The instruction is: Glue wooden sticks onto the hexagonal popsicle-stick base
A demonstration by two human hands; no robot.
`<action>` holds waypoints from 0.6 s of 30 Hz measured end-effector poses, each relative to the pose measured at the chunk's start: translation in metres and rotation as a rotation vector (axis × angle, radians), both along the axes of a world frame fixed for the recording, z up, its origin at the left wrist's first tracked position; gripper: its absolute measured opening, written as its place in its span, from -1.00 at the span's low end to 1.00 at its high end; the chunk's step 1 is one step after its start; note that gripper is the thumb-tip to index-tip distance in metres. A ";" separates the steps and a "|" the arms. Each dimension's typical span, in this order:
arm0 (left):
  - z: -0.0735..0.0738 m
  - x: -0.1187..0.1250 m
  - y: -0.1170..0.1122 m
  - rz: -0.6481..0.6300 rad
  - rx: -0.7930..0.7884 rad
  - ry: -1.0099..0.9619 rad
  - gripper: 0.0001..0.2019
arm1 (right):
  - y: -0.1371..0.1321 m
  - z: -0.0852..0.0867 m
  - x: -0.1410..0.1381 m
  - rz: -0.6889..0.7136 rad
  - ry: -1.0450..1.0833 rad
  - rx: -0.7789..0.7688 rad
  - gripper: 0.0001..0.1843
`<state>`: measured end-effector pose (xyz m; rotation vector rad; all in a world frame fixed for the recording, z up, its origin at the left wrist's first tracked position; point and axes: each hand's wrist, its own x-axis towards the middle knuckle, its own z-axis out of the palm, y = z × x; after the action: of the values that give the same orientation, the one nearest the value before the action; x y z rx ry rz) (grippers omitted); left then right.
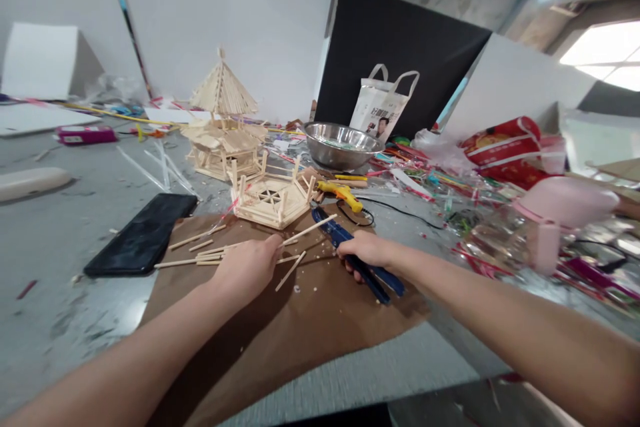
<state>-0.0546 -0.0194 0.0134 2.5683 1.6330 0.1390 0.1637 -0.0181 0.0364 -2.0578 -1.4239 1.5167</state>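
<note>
My left hand (250, 267) is closed on a thin wooden stick (313, 228), which slants up to the right from my fingertips. Several loose sticks (200, 258) lie under and beside that hand on a brown sheet (280, 333). My right hand (367, 252) is wrapped round the handles of dark blue pliers (333, 228), whose jaws point up and left, close to the held stick's far end. Whether the jaws touch the stick, I cannot tell. Just beyond my hands stands a hexagonal stick-built base (270, 203) with short upright posts.
A stick-built pavilion (225, 127) with a pointed roof stands behind. A yellow glue gun (340, 193) with a black cord lies near a steel bowl (343, 147). At left is a black phone (143, 233); at right, a pink-lidded container (545, 213) among scattered scraps.
</note>
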 end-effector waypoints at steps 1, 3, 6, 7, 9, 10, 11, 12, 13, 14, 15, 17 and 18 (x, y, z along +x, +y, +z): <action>0.000 0.000 0.000 0.003 -0.010 0.004 -0.67 | 0.000 0.000 -0.001 0.004 -0.005 -0.001 -0.84; 0.000 0.000 0.000 0.014 -0.031 0.012 -0.67 | 0.001 0.000 -0.002 0.006 -0.023 -0.006 -0.83; 0.000 0.000 0.000 0.018 -0.043 0.024 -0.65 | 0.002 0.001 -0.004 0.003 -0.061 -0.013 -0.84; -0.001 0.000 0.000 0.015 -0.039 0.025 -0.66 | 0.002 0.001 -0.004 0.004 -0.068 -0.013 -0.84; -0.002 0.000 0.000 0.008 -0.029 0.025 -0.66 | 0.003 0.000 -0.004 0.010 -0.073 -0.003 -0.84; -0.002 0.000 0.001 0.008 -0.025 0.024 -0.66 | 0.004 -0.001 -0.004 0.013 -0.073 0.004 -0.84; -0.003 -0.001 0.001 0.007 -0.022 0.023 -0.66 | 0.004 -0.002 -0.004 0.015 -0.075 0.009 -0.85; -0.003 -0.001 0.001 0.006 -0.022 0.021 -0.65 | 0.004 -0.002 -0.004 0.016 -0.077 0.013 -0.85; -0.003 -0.001 0.001 0.004 -0.026 0.019 -0.65 | 0.005 -0.003 -0.004 0.016 -0.080 0.015 -0.85; -0.003 -0.001 0.001 0.003 -0.032 0.017 -0.65 | 0.005 -0.004 -0.004 0.016 -0.082 0.016 -0.85; -0.002 -0.001 0.001 0.002 -0.037 0.015 -0.65 | 0.005 -0.004 -0.004 0.014 -0.084 0.016 -0.85; -0.002 -0.001 0.001 -0.002 -0.049 0.016 -0.65 | 0.006 -0.003 -0.004 0.012 -0.094 0.008 -0.84; -0.002 -0.001 0.001 -0.003 -0.052 0.018 -0.65 | 0.006 -0.003 -0.005 0.013 -0.101 0.002 -0.83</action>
<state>-0.0553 -0.0181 0.0116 2.5408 1.6172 0.0730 0.1591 -0.0125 0.0336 -2.1561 -1.4757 1.4343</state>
